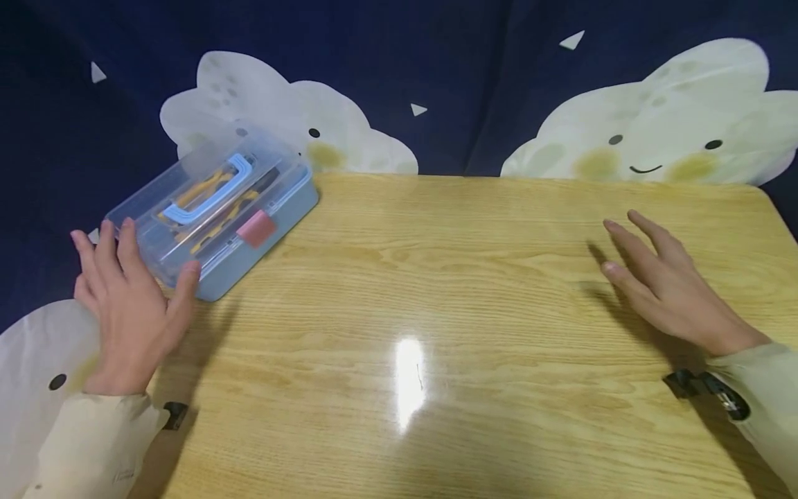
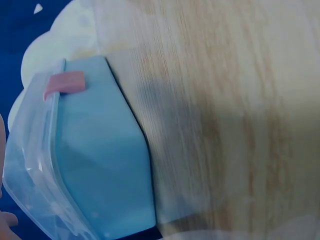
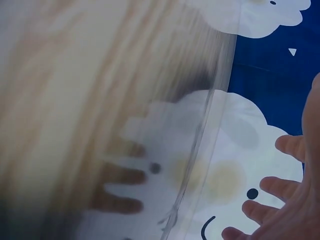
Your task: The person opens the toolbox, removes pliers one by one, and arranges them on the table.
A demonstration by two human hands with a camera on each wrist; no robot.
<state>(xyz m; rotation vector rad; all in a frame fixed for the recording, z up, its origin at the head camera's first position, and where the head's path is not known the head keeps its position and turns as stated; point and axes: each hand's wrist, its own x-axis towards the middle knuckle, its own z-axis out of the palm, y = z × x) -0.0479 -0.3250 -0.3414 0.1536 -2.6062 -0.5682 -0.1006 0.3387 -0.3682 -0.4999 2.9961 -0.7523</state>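
Observation:
A blue plastic case [image 1: 262,239] with a clear lid, a light blue handle and a pink latch stands at the table's far left. Yellow and dark items show through its lid. My left hand [image 1: 131,305] is at the near left end of the case, fingers extended and thumb spread, overlapping its corner in the head view. In the left wrist view, the blue side of the case [image 2: 105,155] and its pink latch [image 2: 67,82] show up close. On the right, my right hand [image 1: 663,284] hovers over the table with fingers spread and nothing in them.
The wood-grain table [image 1: 449,277] reflects a bright light near its middle. Behind it hangs a dark blue curtain [image 1: 461,83] with white cloud faces, close to the far edge. A dark strap [image 1: 707,391] circles the right wrist.

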